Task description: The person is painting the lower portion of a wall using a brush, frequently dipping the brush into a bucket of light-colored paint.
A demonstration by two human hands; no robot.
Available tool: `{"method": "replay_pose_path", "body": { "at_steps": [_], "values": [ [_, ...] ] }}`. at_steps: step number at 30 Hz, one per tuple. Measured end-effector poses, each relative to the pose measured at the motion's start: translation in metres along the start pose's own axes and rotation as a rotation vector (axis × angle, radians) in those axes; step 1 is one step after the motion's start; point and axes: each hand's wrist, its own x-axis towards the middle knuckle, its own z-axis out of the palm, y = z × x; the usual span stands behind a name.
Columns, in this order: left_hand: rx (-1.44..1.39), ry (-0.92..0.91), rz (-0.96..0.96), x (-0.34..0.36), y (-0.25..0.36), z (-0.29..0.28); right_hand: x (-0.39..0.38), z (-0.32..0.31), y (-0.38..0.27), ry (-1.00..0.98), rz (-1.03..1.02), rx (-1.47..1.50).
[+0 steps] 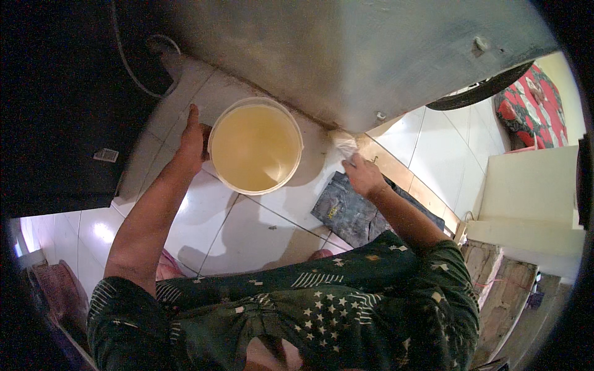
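Note:
A round pale bucket (213, 147) stands in front of me, filled with cloudy yellowish liquid (253, 145). My left hand (193, 145) grips its left side, thumb pointing up; the other fingers are partly in shadow against the wall. To the right of the bucket, my right hand (364, 174) is closed on a crumpled whitish piece (344, 145), perhaps thin plastic or cloth. That piece is near the floor, by the lower corner of a large grey panel (297, 55). Below the right hand lies a folded dark grey cloth (346, 210), partly hidden by my forearm.
White floor tiles (216, 216) run underneath. A dark cabinet-like block (55, 154) with a loose cable (127, 65) stands at the left. Far right are a red patterned cushion or bedding (538, 105), a pale low wall (526, 191) and wooden boards (507, 290).

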Motion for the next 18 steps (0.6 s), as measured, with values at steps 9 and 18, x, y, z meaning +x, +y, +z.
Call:
{"method": "replay_pose_path", "body": {
  "at_steps": [9,18],
  "values": [
    [-0.062,0.029,-0.030,0.002,-0.004,-0.001,0.037,0.002,-0.032,0.203,-0.288,-0.052],
    [-0.131,-0.129,0.034,-0.007,-0.014,-0.010,0.023,-0.005,-0.029,0.221,-0.079,-0.010]
  ]
}}
